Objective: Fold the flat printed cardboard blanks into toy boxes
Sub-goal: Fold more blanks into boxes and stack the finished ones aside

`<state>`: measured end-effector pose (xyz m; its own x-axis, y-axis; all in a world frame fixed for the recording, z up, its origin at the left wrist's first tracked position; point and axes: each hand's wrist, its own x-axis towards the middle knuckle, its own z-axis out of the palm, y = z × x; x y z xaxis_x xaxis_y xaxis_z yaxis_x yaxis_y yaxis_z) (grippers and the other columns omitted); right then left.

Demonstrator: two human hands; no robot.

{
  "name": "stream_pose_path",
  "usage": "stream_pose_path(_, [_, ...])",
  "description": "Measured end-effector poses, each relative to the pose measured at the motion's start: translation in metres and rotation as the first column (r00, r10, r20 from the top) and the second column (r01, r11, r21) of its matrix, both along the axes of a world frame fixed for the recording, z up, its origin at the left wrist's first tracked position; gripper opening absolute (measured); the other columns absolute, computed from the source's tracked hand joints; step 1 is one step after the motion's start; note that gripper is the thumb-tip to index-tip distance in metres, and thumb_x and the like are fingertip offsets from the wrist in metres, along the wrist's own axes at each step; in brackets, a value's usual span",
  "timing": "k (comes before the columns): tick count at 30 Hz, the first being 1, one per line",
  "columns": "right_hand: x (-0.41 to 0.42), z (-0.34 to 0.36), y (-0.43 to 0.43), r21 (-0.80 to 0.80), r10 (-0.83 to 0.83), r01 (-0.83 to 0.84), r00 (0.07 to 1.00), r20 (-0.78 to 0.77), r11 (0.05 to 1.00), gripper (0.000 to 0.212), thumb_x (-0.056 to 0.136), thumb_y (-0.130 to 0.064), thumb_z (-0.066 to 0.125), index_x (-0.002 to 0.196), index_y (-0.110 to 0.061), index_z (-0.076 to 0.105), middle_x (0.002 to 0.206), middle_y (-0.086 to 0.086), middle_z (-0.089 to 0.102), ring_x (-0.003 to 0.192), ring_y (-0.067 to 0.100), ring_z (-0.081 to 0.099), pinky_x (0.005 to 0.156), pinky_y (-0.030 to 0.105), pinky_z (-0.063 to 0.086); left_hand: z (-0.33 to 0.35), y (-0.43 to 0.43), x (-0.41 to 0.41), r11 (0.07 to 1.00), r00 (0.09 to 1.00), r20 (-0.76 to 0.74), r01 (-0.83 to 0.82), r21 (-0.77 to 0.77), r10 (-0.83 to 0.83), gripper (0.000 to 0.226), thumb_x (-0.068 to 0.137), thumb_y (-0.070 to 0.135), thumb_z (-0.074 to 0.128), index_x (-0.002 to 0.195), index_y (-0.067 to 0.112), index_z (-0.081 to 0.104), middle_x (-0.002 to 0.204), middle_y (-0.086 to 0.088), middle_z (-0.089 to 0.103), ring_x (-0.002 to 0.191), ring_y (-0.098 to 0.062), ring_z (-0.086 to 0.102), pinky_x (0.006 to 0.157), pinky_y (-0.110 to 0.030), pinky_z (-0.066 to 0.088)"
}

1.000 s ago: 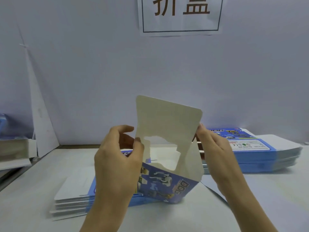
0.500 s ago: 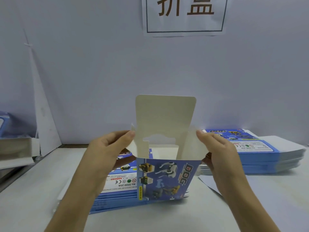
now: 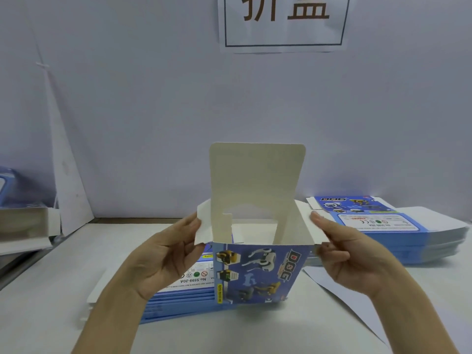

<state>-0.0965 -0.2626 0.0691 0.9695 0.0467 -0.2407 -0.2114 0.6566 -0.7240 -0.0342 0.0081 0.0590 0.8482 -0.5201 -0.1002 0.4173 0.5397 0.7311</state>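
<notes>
**Once squared, ready for closing**

Turned the box front-on at mid-tabletop, against the near stack of blanks. Shifted left hand to pinch the left side flap, right hand the right side flap. Likely next: tucking flaps, dropping the lid. Printed "DOG" on front, "No. 5599-20A" on stack, "折盒" on wall sign.

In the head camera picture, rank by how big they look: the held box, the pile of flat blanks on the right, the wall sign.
1. The held box, though it is nearest the camera.
2-3. The pile of blanks and the wall sign look close; the sign's top is cut off, so no ranking.
</notes>
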Motion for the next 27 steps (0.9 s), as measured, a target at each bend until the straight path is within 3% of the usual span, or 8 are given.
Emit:
stream_pose_path(3, [0.002, -0.008, 0.006, 0.191, 0.076, -0.062, 0.995, -0.063, 0.98, 0.045, 0.037, -0.001, 0.092, 0.077, 0.001, 0.072, 0.073, 0.019, 0.07, 0.033, 0.01, 0.051, 0.022, 0.011, 0.027, -0.009, -0.01, 0.0, 0.987, 0.985, -0.131, 0.093, -0.128, -0.11, 0.071, 0.013, -0.011, 0.093, 0.082, -0.004, 0.076, 0.091, -0.027, 0.071, 0.063, -0.031, 0.072, 0.036, -0.028, 0.053])
stream_pose_path(9, [0.001, -0.012, -0.005, 0.149, 0.069, -0.075, 0.997, 0.042, 0.986, 0.046, 0.031, -0.005, 0.097, 0.07, -0.002, 0.073, 0.074, 0.018, 0.071, 0.033, 0.01, 0.051, 0.023, 0.011, 0.025, -0.016, -0.021, 0.003, 0.962, 0.972, -0.17, 0.116, -0.248, -0.161, 0.08, 0.022, -0.012, 0.093, 0.099, -0.007, 0.072, 0.103, -0.031, 0.067, 0.062, -0.031, 0.072, 0.035, -0.027, 0.052])
stream_pose_path(12, [0.003, -0.02, 0.001, 0.179, 0.062, -0.065, 0.998, 0.023, 0.982, 0.055, 0.027, 0.0, 0.097, 0.078, 0.002, 0.075, 0.078, 0.02, 0.072, 0.039, 0.01, 0.055, 0.024, 0.012, 0.031, -0.019, -0.03, 0.001, 0.986, 0.987, -0.153, 0.03, -0.163, -0.055, 0.055, 0.038, 0.002, 0.094, 0.089, -0.006, 0.074, 0.079, -0.024, 0.07, 0.047, -0.02, 0.066, 0.029, -0.02, 0.045])
stream_pose_path(15, [0.007, -0.015, 0.005, 0.063, -0.121, 0.114, 0.987, 0.106, 0.991, 0.038, 0.063, -0.01, 0.075, 0.098, 0.001, 0.067, 0.077, 0.015, 0.072, 0.048, 0.015, 0.065, 0.036, 0.018, 0.05, -0.016, -0.038, -0.002, 0.992, 0.992, -0.003, -0.122, -0.039, 0.122, 0.026, 0.072, 0.029, 0.068, 0.073, 0.003, 0.069, 0.056, -0.005, 0.056, 0.036, -0.009, 0.045, 0.028, -0.015, 0.033])
stream_pose_path(19, [0.006, -0.005, 0.01, 0.063, -0.254, 0.246, 0.951, 0.178, 0.967, 0.009, 0.079, -0.01, 0.06, 0.085, -0.005, 0.055, 0.062, 0.01, 0.066, 0.039, 0.011, 0.058, 0.034, 0.016, 0.045, -0.013, -0.035, -0.006, 0.947, 0.902, 0.366, -0.293, 0.133, 0.228, 0.025, 0.067, 0.035, 0.069, 0.085, 0.02, 0.076, 0.081, 0.002, 0.068, 0.051, -0.009, 0.052, 0.041, -0.017, 0.04])
stream_pose_path(22, [0.007, -0.001, 0.018, 0.14, -0.348, 0.324, 0.913, 0.214, 0.936, 0.01, 0.089, -0.008, 0.056, 0.08, -0.005, 0.053, 0.057, 0.006, 0.062, 0.04, 0.01, 0.057, 0.038, 0.016, 0.047, -0.015, -0.036, -0.006, 0.782, 0.725, 0.687, -0.455, 0.426, 0.047, 0.064, 0.055, 0.058, 0.065, 0.116, 0.042, 0.059, 0.113, 0.02, 0.066, 0.089, 0.009, 0.062, 0.062, -0.009, 0.049])
stream_pose_path(25, [0.004, 0.001, 0.03, 0.087, -0.315, 0.302, 0.903, 0.292, 0.949, 0.01, 0.09, -0.009, 0.054, 0.085, -0.003, 0.06, 0.061, 0.007, 0.067, 0.047, 0.012, 0.064, 0.042, 0.018, 0.051, -0.02, -0.056, -0.017, 0.702, 0.654, 0.752, -0.496, 0.511, -0.086, 0.098, 0.043, 0.068, 0.071, 0.128, 0.065, 0.022, 0.124, 0.047, 0.039, 0.108, 0.028, 0.041, 0.078, -0.002, 0.044])
stream_pose_path(27, [0.0, 0.005, 0.037, 0.034, -0.229, 0.233, 0.907, 0.352, 0.972, 0.012, 0.082, -0.012, 0.059, 0.082, -0.004, 0.067, 0.067, 0.009, 0.07, 0.053, 0.016, 0.068, 0.045, 0.019, 0.053, -0.028, -0.072, -0.021, 0.62, 0.607, 0.786, -0.572, 0.536, -0.119, 0.124, 0.035, 0.076, 0.074, 0.132, 0.07, -0.003, 0.138, 0.046, 0.02, 0.127, 0.02, 0.028, 0.104, -0.021, 0.039])
